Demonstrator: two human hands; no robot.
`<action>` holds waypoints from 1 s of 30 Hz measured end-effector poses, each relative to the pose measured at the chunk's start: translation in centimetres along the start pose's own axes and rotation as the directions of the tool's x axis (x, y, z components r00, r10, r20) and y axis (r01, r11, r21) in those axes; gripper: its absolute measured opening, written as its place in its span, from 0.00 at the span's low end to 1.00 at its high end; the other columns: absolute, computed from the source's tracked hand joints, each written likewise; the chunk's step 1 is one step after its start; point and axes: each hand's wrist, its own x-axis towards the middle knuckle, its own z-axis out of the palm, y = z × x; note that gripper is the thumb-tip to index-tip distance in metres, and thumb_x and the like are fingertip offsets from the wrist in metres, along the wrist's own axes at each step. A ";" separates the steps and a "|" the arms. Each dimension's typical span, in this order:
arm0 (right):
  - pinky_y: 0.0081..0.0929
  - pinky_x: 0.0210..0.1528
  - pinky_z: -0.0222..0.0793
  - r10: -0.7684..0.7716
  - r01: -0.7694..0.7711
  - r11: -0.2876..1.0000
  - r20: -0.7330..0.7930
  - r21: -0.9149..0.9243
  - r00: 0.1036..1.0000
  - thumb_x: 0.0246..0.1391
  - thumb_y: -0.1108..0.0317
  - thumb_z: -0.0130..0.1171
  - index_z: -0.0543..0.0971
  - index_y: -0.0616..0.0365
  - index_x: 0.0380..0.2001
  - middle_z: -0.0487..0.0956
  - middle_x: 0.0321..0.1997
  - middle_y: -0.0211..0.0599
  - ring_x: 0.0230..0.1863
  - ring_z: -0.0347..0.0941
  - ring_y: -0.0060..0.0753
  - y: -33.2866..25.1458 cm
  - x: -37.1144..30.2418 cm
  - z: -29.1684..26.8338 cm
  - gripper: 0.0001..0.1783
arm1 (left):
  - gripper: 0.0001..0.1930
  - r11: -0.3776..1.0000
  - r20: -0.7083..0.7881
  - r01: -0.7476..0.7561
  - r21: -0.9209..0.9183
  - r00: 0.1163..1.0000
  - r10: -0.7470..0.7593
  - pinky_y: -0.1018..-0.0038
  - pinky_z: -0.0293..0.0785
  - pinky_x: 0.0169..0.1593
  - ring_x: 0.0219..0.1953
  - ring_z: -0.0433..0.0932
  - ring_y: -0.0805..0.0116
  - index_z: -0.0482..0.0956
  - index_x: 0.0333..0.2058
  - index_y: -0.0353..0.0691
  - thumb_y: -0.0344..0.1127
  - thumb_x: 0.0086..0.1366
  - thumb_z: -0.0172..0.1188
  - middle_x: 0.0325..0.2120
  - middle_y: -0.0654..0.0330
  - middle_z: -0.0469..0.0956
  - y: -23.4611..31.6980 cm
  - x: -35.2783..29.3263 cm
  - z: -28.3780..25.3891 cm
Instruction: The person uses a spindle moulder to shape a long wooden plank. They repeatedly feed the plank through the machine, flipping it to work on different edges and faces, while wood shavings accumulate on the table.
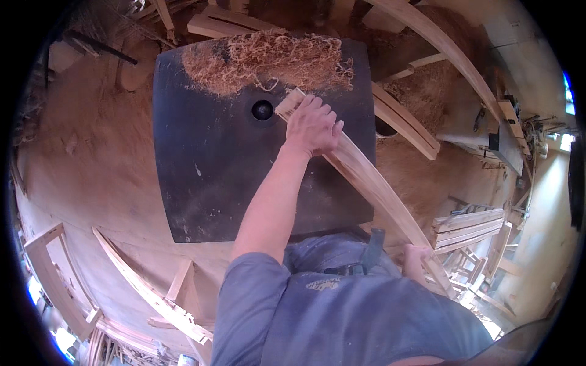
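My left hand (312,127) wraps over a long, slightly curved piece of wood (372,183) close to its squared far end. That piece slants over a dark flat machine table (207,165), then runs past its right edge back to my right side. Near the piece's rear part, my right hand (416,259) is closed against its edge; most of those fingers are hidden. Just left of the far end is a round opening with a dark spindle (262,110) in it. Curly wood shavings (268,58) are heaped along the table's far side.
Two long boards (406,122) lie beyond the table's right side. A large curved timber (445,46) arcs across the far right. Stacked wood (469,227) sits at the right. A curved strip (143,283) and a wooden frame (58,280) are at the left. Sawdust covers the floor.
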 end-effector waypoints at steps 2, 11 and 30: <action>0.70 0.73 0.35 0.037 -0.037 0.999 0.002 0.004 0.999 0.60 0.32 0.33 0.60 0.47 0.72 0.55 0.78 0.36 0.78 0.45 0.51 0.5 0.7 0.3 0.45 | 0.12 1.000 0.016 0.011 0.006 1.000 -0.011 0.65 0.66 0.59 0.41 0.75 0.60 0.82 0.23 0.42 0.43 0.60 0.61 0.27 0.60 0.78 -0.9 -0.3 -0.7; 0.71 0.71 0.39 0.029 -0.034 0.999 -0.161 -0.026 0.986 0.60 0.32 0.34 0.61 0.40 0.72 0.57 0.78 0.33 0.77 0.48 0.48 1.5 -2.0 0.3 0.42 | 0.13 1.000 0.027 0.012 0.029 1.000 -0.013 0.67 0.67 0.59 0.41 0.75 0.63 0.83 0.23 0.43 0.43 0.61 0.59 0.27 0.61 0.79 -1.9 -0.6 -1.6; 0.67 0.66 0.53 0.061 -0.078 0.994 -0.197 -0.081 0.979 0.58 0.28 0.38 0.67 0.40 0.67 0.67 0.71 0.33 0.71 0.58 0.49 1.2 -4.2 1.9 0.42 | 0.11 0.998 0.024 0.057 0.036 0.998 -0.058 0.66 0.68 0.56 0.39 0.75 0.61 0.80 0.21 0.43 0.39 0.62 0.59 0.25 0.60 0.77 -1.6 -2.3 -2.9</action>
